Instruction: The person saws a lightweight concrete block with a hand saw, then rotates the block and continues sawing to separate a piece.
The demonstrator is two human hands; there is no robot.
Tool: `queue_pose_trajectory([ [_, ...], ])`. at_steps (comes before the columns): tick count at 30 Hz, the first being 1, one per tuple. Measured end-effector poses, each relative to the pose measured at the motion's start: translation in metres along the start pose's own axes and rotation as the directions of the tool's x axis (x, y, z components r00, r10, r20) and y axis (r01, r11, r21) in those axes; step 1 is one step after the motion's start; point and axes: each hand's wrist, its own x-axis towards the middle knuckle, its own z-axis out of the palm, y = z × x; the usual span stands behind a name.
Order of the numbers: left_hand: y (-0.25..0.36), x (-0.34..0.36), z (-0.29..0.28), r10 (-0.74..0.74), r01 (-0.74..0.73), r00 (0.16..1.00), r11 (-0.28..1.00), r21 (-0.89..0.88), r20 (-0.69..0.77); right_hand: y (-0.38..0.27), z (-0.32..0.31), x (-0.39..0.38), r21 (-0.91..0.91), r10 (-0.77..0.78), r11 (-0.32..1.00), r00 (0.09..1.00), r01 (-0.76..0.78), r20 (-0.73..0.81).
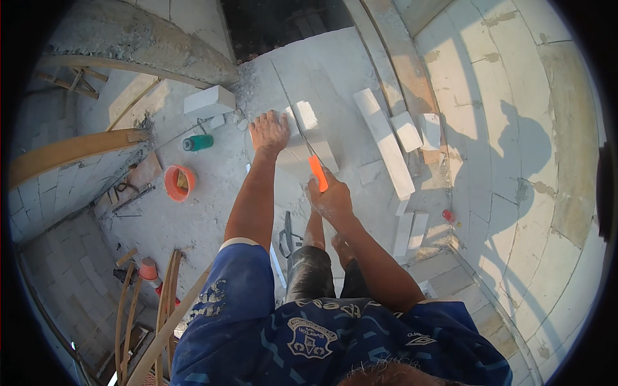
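Note:
A handsaw (pixel 317 171) with an orange handle is gripped in my right hand (pixel 333 201). Its thin blade points away from me and lies across a pale lightweight concrete block (pixel 297 156) in front of my legs. Part of the block's top, right of the blade, is bright white in the sun. My left hand (pixel 269 132) rests on the block's left side, fingers stretched forward and slightly apart, left of the blade. Whether the blade sits inside a cut cannot be made out.
More pale blocks (pixel 386 143) lie to the right beside the block wall (pixel 496 128). At left are a white block (pixel 209 101), a green bottle (pixel 197 142) and an orange bucket (pixel 179 183). Wooden poles (pixel 168 302) lean at lower left. A dark opening (pixel 283 26) lies ahead.

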Motion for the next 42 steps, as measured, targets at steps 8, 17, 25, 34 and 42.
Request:
queue_pose_trajectory([
  [8, 0.002, -0.011, -0.001, 0.008, -0.008, 1.0, 1.0, -0.03, -0.022, 0.006, -0.004, -0.015, 0.062, -0.022, 0.998, 1.0, 0.021, 0.001],
  [17, 0.006, -0.024, -0.001, 0.008, -0.008, 0.999, 1.0, -0.024, -0.034, 0.014, -0.012, -0.031, 0.043, -0.023, 0.999, 1.0, 0.023, 0.003],
  [25, 0.013, -0.056, 0.001, 0.023, -0.022, 0.997, 1.0, 0.012, -0.077, 0.037, -0.014, -0.06, 0.088, -0.015, 0.996, 1.0, 0.014, 0.01],
  [34, 0.024, -0.107, 0.0, 0.04, -0.041, 0.992, 0.999, -0.002, -0.124, 0.082, -0.013, -0.11, 0.19, -0.183, 0.963, 0.981, 0.191, -0.056],
  [42, 0.029, -0.16, 0.01, 0.087, -0.093, 0.981, 0.995, -0.024, -0.174, 0.117, -0.009, -0.148, 0.092, -0.194, 0.976, 0.981, 0.196, -0.028],
])
